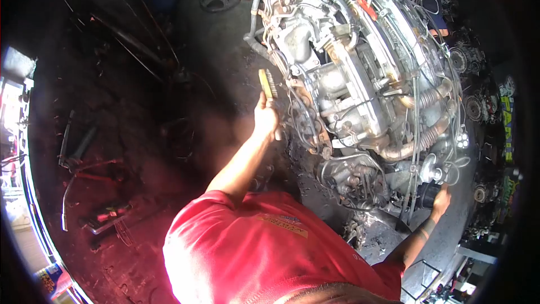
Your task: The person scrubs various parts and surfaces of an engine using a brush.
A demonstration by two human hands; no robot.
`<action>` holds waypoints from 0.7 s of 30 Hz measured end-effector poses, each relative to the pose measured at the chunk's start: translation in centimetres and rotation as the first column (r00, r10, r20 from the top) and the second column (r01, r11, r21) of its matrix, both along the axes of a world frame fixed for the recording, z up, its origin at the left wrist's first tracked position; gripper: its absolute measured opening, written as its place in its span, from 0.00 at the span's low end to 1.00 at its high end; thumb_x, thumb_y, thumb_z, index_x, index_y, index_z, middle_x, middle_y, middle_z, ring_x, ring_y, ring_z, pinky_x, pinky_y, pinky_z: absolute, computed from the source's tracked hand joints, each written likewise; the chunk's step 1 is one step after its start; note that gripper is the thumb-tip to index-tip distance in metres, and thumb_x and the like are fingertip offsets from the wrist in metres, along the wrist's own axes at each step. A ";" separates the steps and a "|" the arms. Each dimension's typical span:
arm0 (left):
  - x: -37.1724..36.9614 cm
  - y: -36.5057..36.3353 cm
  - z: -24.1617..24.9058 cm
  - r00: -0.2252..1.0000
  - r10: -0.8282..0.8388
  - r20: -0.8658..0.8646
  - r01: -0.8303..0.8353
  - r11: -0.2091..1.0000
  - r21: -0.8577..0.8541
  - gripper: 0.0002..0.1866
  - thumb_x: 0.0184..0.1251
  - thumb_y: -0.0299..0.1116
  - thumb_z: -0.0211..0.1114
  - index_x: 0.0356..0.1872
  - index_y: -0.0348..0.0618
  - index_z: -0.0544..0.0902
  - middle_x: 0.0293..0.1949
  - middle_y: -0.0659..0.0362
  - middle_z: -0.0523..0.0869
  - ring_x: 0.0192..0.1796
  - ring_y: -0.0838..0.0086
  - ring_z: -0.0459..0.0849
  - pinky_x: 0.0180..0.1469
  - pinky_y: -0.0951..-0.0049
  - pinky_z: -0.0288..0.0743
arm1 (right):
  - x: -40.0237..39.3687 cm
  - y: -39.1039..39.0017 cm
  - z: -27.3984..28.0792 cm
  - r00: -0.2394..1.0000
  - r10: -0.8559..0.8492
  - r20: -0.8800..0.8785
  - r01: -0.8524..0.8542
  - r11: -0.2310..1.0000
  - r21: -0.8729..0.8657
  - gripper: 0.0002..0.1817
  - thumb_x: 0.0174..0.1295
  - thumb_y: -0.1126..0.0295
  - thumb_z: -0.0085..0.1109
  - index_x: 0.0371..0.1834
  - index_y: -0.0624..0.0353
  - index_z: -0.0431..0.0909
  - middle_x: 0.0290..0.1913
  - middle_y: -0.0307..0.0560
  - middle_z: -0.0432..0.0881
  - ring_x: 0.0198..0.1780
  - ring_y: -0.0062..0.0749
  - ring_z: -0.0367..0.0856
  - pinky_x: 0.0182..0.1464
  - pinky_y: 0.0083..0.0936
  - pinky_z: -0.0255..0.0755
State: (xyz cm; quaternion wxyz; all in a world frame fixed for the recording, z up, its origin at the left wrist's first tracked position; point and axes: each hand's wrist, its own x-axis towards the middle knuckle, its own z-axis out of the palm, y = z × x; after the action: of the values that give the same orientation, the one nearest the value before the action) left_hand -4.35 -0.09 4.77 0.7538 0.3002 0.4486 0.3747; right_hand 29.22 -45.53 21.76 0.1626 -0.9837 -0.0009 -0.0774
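A wire brush with a yellow back stands upright in my left hand, whose fingers are wrapped round its handle. Its bristles face the left side of a large engine full of hoses, pipes and metal covers. At the engine's lower right, my right hand is closed against the side of a black oil filter; its fingertips are partly hidden. Ribbed metal pipes and thin cables run above that hand. A red part lies on top of the engine.
Tools and metal bars lie on the dark floor at left. A round stand base is at the top. Dark machine parts line the right edge, beside a yellow-green banner. A thin metal frame stands lower right.
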 end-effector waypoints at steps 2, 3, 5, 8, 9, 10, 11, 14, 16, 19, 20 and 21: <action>2.3 1.7 -0.5 0.999 -0.026 0.037 0.024 0.998 0.052 0.12 0.70 0.36 0.43 0.49 0.45 0.69 0.14 0.63 0.67 0.10 0.78 0.63 0.09 0.76 0.58 | -0.4 0.7 0.3 0.997 -0.075 -0.027 0.072 0.994 -0.087 0.34 0.59 0.43 0.42 0.54 0.64 0.70 0.55 0.62 0.72 0.60 0.51 0.67 0.59 0.35 0.58; 3.7 4.1 -1.6 0.991 -0.134 0.002 0.134 0.991 -0.014 0.10 0.69 0.35 0.43 0.44 0.43 0.69 0.14 0.63 0.68 0.10 0.78 0.64 0.09 0.75 0.59 | -0.5 0.8 0.4 0.999 -0.052 -0.011 0.051 0.996 -0.067 0.35 0.58 0.42 0.41 0.54 0.63 0.70 0.56 0.62 0.71 0.61 0.53 0.65 0.59 0.36 0.58; 6.2 7.3 -2.8 1.000 -0.031 -0.004 0.031 0.998 0.047 0.08 0.69 0.35 0.43 0.39 0.44 0.69 0.14 0.62 0.69 0.10 0.77 0.64 0.08 0.75 0.60 | -1.0 0.7 0.2 1.000 0.011 0.011 -0.010 1.000 -0.022 0.34 0.59 0.43 0.41 0.54 0.63 0.71 0.56 0.61 0.71 0.61 0.53 0.65 0.60 0.36 0.58; 4.9 6.3 -2.6 0.999 0.029 -0.027 -0.027 0.999 0.039 0.12 0.69 0.36 0.43 0.47 0.44 0.70 0.14 0.61 0.69 0.10 0.76 0.65 0.09 0.74 0.61 | -0.2 -0.1 -0.2 0.999 -0.038 0.015 0.039 0.995 -0.087 0.29 0.63 0.50 0.38 0.54 0.65 0.71 0.56 0.62 0.70 0.61 0.53 0.64 0.60 0.35 0.58; 3.6 5.3 -1.6 0.995 0.046 -0.092 -0.040 0.997 0.066 0.16 0.69 0.37 0.43 0.54 0.44 0.67 0.15 0.62 0.69 0.11 0.78 0.65 0.11 0.75 0.62 | -0.2 0.1 -0.4 1.000 0.009 0.021 -0.007 0.997 -0.074 0.30 0.61 0.49 0.38 0.53 0.63 0.71 0.54 0.62 0.72 0.59 0.54 0.66 0.58 0.38 0.59; 2.1 3.6 -1.2 0.986 0.059 -0.157 -0.045 0.995 0.094 0.21 0.70 0.37 0.43 0.61 0.43 0.64 0.16 0.62 0.69 0.13 0.79 0.66 0.13 0.77 0.63 | -0.5 -0.1 -0.2 0.998 0.048 0.026 -0.047 0.997 -0.062 0.30 0.59 0.48 0.38 0.53 0.61 0.72 0.52 0.62 0.74 0.57 0.55 0.68 0.57 0.40 0.60; 1.1 2.5 -2.6 0.950 0.125 -0.287 -0.015 0.934 0.358 0.23 0.70 0.37 0.43 0.65 0.43 0.58 0.18 0.63 0.69 0.15 0.81 0.66 0.17 0.78 0.64 | -0.7 0.1 0.0 1.000 0.023 -0.006 -0.024 0.997 -0.069 0.30 0.59 0.48 0.37 0.53 0.61 0.71 0.53 0.63 0.73 0.57 0.57 0.67 0.57 0.41 0.60; 0.6 0.8 -3.8 0.937 0.091 -0.336 0.138 0.788 0.600 0.28 0.69 0.34 0.45 0.68 0.40 0.52 0.29 0.59 0.76 0.25 0.81 0.70 0.29 0.82 0.68 | 2.4 -3.7 -2.6 0.990 0.135 0.035 -0.123 0.961 -0.248 0.30 0.59 0.47 0.37 0.54 0.60 0.72 0.53 0.64 0.72 0.57 0.58 0.66 0.57 0.41 0.59; 2.0 1.8 -0.6 0.841 0.090 -0.534 0.332 0.694 0.640 0.27 0.68 0.33 0.46 0.67 0.39 0.54 0.41 0.49 0.81 0.34 0.71 0.79 0.39 0.75 0.72 | 2.5 -3.3 -2.6 0.992 0.121 0.023 -0.112 0.963 -0.246 0.30 0.59 0.47 0.37 0.54 0.60 0.72 0.54 0.65 0.71 0.58 0.58 0.65 0.58 0.41 0.58; 4.4 4.8 2.8 0.802 0.139 -0.581 0.281 0.771 0.571 0.27 0.66 0.36 0.47 0.67 0.45 0.56 0.43 0.39 0.80 0.44 0.52 0.81 0.46 0.63 0.71 | 2.1 -2.5 -2.1 0.998 0.042 0.051 -0.036 0.993 -0.113 0.30 0.59 0.48 0.38 0.54 0.60 0.72 0.55 0.64 0.71 0.59 0.56 0.65 0.59 0.40 0.58; 4.4 5.4 2.6 0.819 0.161 -0.551 0.234 0.782 0.577 0.28 0.66 0.36 0.48 0.66 0.45 0.56 0.43 0.40 0.80 0.43 0.52 0.81 0.46 0.63 0.72 | 2.9 -3.9 -2.8 0.998 0.037 0.046 -0.032 0.993 -0.113 0.30 0.59 0.48 0.38 0.54 0.60 0.72 0.55 0.64 0.71 0.59 0.56 0.65 0.59 0.40 0.58; 3.9 5.7 2.8 0.854 0.101 -0.510 0.203 0.839 0.505 0.27 0.66 0.35 0.49 0.66 0.45 0.56 0.46 0.41 0.79 0.45 0.55 0.81 0.46 0.65 0.72 | 3.2 -4.6 -3.1 0.994 0.099 0.054 -0.090 0.984 -0.155 0.30 0.59 0.48 0.38 0.55 0.60 0.71 0.55 0.63 0.71 0.59 0.56 0.66 0.59 0.39 0.58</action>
State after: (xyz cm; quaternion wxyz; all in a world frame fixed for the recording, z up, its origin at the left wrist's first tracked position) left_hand -0.47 5.63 7.62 0.4989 0.6025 0.5012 0.3701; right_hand 32.43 -50.12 18.63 0.0903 -0.9892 -0.0585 -0.0996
